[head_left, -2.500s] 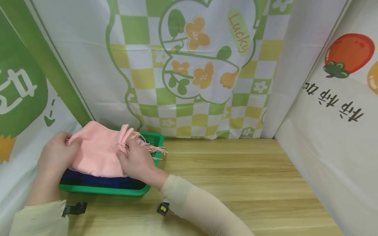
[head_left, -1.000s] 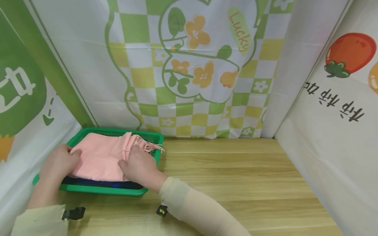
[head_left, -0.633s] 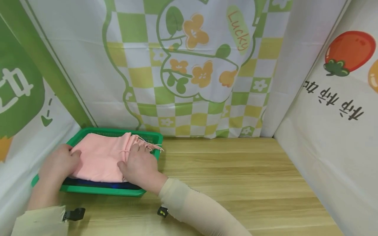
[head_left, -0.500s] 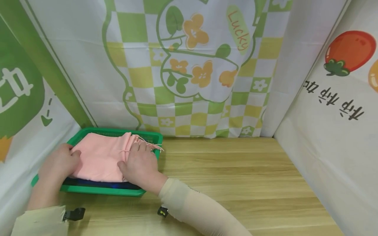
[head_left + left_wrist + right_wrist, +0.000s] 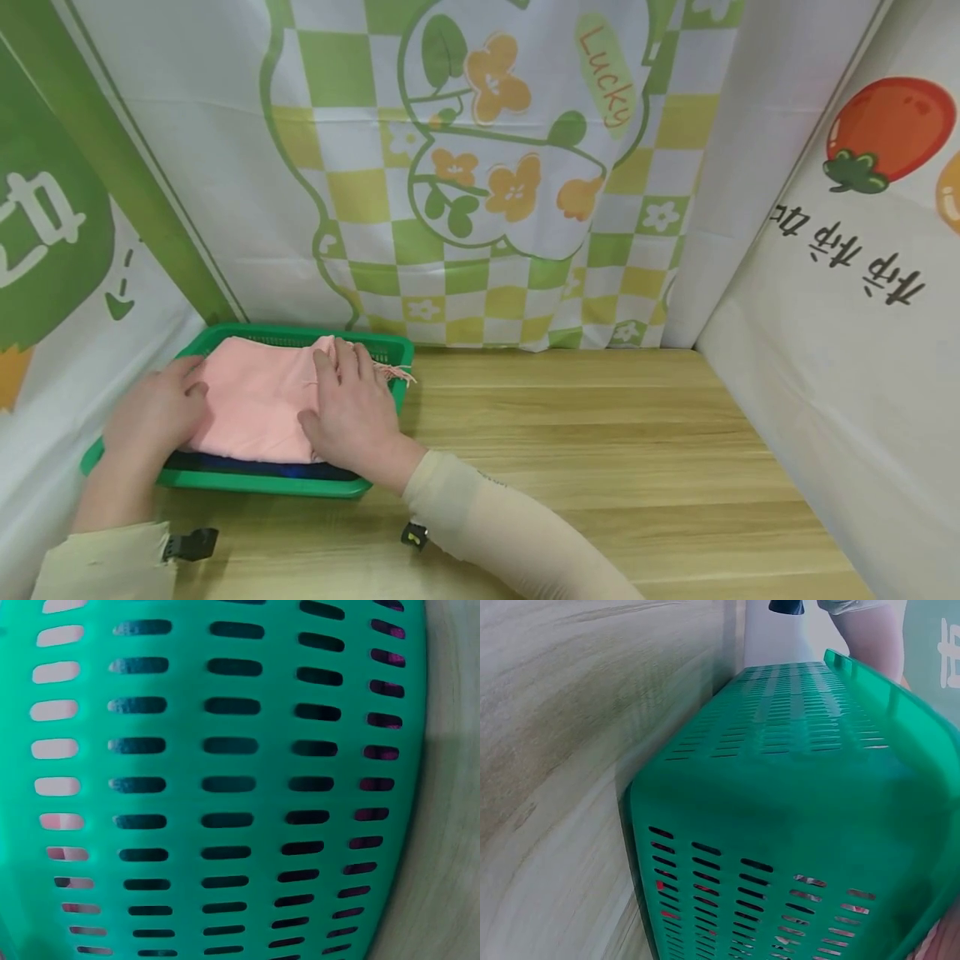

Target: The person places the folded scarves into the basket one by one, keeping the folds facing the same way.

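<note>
Our left hand (image 5: 153, 408) and right hand (image 5: 352, 410) lie flat with fingers spread on the folded pink scarf (image 5: 251, 400), which sits in the green basket (image 5: 262, 482) on the tabletop (image 5: 600, 450).

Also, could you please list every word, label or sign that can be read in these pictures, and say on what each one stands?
"Lucky": orange letters on a green oval, on the checked backdrop cloth.
Black characters on the right side cloth, upside down: I cannot read them surely.
White character on the green patch of the left side cloth: cut off, unreadable.
Green basket, pink scarf: no text visible.
</note>
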`<action>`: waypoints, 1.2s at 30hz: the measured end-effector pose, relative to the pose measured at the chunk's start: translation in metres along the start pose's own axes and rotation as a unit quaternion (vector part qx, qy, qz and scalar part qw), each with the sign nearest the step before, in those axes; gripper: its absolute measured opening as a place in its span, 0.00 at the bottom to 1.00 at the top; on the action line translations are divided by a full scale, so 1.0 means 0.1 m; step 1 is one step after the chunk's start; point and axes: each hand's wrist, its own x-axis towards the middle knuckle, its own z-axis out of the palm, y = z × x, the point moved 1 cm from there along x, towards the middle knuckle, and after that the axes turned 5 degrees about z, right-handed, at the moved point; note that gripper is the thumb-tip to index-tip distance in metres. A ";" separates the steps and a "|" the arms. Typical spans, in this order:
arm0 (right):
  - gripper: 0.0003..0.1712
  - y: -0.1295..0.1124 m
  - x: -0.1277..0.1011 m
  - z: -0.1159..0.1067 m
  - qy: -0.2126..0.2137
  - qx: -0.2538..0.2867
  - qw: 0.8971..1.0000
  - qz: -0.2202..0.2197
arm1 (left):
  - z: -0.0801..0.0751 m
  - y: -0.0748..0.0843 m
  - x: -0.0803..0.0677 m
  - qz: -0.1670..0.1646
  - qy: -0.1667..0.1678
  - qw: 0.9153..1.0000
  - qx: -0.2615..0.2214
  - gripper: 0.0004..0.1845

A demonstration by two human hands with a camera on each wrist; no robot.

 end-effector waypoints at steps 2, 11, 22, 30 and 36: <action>0.42 0.00 0.01 0.00 -0.013 -0.006 1.000 -0.013 | 0.00 0.01 0.00 0.008 0.002 1.000 0.005 0.32; 0.36 0.06 0.03 0.04 -0.065 0.017 0.997 -0.043 | 0.09 -0.01 0.03 0.016 -0.018 0.999 0.020 0.37; 0.40 0.16 0.03 0.03 -0.120 0.025 0.992 -0.035 | 0.14 0.00 0.01 0.019 -0.032 0.999 0.023 0.37; 0.42 0.19 0.03 0.05 -0.133 -0.001 0.990 -0.038 | 0.17 -0.01 0.00 0.026 -0.047 0.998 0.030 0.35; 0.43 0.20 0.02 0.04 -0.140 -0.010 0.989 -0.038 | 0.20 -0.04 0.01 0.041 -0.054 0.997 0.036 0.33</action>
